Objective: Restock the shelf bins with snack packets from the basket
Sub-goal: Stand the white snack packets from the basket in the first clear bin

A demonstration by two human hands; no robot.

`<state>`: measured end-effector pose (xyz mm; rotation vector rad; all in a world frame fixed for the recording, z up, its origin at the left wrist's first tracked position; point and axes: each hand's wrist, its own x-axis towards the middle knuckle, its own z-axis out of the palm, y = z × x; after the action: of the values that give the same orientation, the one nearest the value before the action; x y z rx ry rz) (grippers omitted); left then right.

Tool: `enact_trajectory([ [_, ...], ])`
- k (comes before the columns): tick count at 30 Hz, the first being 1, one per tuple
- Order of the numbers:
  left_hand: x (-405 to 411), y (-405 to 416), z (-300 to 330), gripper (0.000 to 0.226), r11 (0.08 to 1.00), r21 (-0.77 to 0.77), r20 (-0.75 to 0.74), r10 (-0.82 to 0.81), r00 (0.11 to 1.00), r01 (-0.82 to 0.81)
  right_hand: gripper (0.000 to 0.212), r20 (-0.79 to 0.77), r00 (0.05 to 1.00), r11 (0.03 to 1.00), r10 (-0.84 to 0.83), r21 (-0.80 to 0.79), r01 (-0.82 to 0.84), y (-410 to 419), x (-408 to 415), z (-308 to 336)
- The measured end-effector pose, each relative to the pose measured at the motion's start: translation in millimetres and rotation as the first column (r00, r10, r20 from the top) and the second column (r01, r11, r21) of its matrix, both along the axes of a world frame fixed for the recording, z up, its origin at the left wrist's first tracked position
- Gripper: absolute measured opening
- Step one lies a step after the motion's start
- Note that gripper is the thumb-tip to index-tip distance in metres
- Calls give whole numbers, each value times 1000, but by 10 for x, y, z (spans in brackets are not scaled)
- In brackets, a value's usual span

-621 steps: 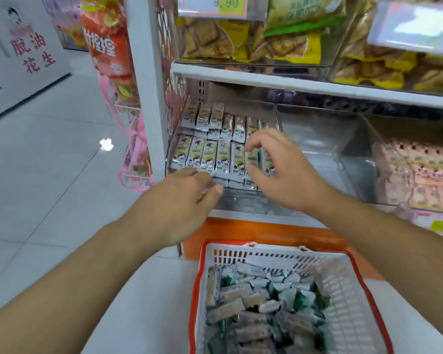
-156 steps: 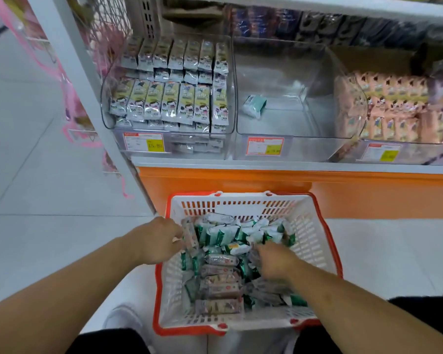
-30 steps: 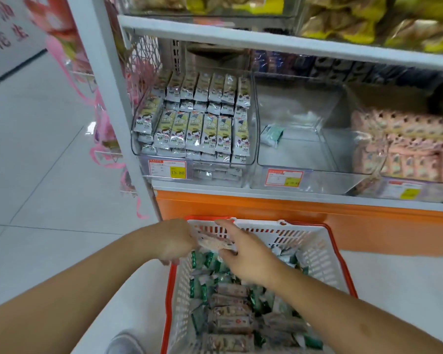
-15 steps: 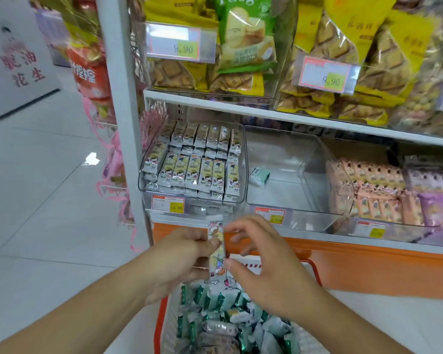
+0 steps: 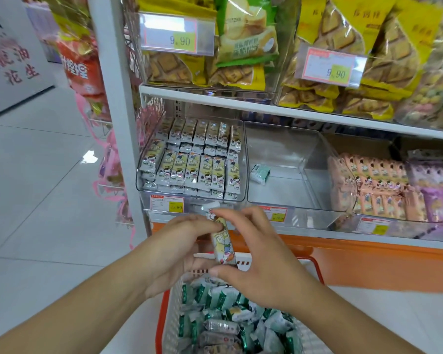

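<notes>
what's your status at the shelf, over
Left hand and right hand both pinch one yellow snack packet, upright above the basket. Left bin nearly full. Nothing blocking it.

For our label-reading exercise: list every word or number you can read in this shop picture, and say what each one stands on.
"9.90": price tag on the upper left bin.
"9.90": price tag on the upper right bin.
"15.80": yellow price label on the full packet bin.
"花生": white wall sign, far left; its upper characters are blurred.
Print on the held snack packet, the binned packets, the remaining price labels and the red bag: too small or blurred to read.
</notes>
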<state>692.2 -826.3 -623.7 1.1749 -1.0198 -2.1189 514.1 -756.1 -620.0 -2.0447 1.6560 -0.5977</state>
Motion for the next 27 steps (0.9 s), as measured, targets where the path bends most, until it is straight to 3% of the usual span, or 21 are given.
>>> enact_trajectory([
  [5, 87, -55, -43, 68, 1000, -24, 62, 22, 998, -20, 74, -17, 999, 999, -45, 17, 45, -43, -42, 19],
  [8, 135, -55, -34, 53, 994, -95, 189, -44, 981, 63, 68, -45, 997, 998, -65, -7, 65, -100, -173, 97],
  [11, 118, 18, 9, 46, 969, -65, 198, -222, 955, 239, 61, -26, 991, 983, -130, -134, 126, -96, -207, 102],
  [15, 43, 80, -25, 32, 992, -82, 161, -79, 984, 93, 45, 60, 989, 984, -132, -112, 138, -19, -126, 99],
  [18, 30, 91, -16, 28, 995, -93, 139, -32, 990, 45, 62, 21, 999, 999, 24, -36, -24, 7, -101, 97],
  [21, 56, 98, 23, 36, 993, -104, 136, -42, 990, 56, 85, 12, 998, 996, 62, 65, -63, 6, -99, 126],
  [27, 85, 86, 63, 39, 986, -149, 163, -51, 985, 75, 79, 57, 998, 997, 27, 68, -31, -27, -76, 132],
])
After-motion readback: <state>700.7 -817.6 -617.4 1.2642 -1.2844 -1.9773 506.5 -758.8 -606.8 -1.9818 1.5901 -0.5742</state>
